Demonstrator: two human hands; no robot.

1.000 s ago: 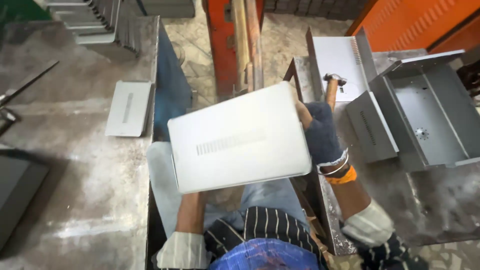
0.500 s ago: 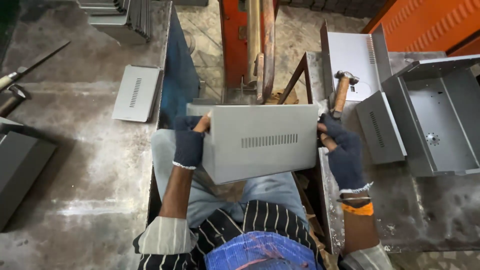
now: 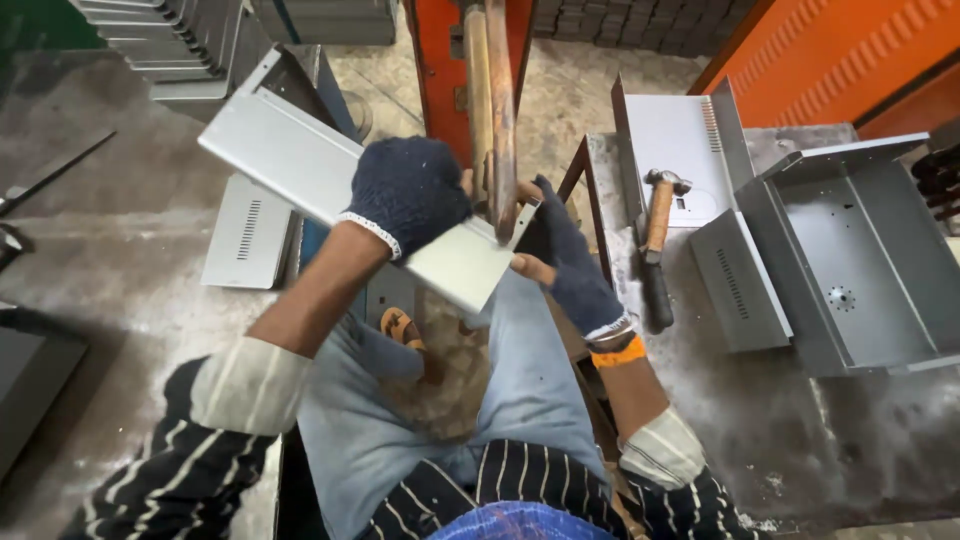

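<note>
Head view: the left hand [image 3: 405, 195], in a dark knit glove, lies over the middle of a bent grey sheet-metal panel [image 3: 300, 165], its grip closed on the panel's upper face. The panel runs tilted from upper left down to lower right, held above the person's lap. The right hand [image 3: 562, 255], in a fingerless dark glove, has its grip closed on the panel's lower right corner. Right behind that corner stands an orange machine post [image 3: 445, 60] with a rusty upright bar [image 3: 495, 110], which crosses in front of the panel's edge and hides where the two hands meet.

Left of the panel, a flat vented cover [image 3: 245, 232] lies on the grey tabletop [image 3: 110, 300]; beyond the panel's upper end, stacked grey metal parts [image 3: 160, 45] stand in rows. Right of the panel, a wooden-handled hammer [image 3: 658, 225] lies on the other tabletop [image 3: 800, 440], just beside a folded white panel [image 3: 675, 135]. Farther right sits an open grey metal box [image 3: 850, 260], with a vented plate [image 3: 738, 285] leaning against its near side.
</note>
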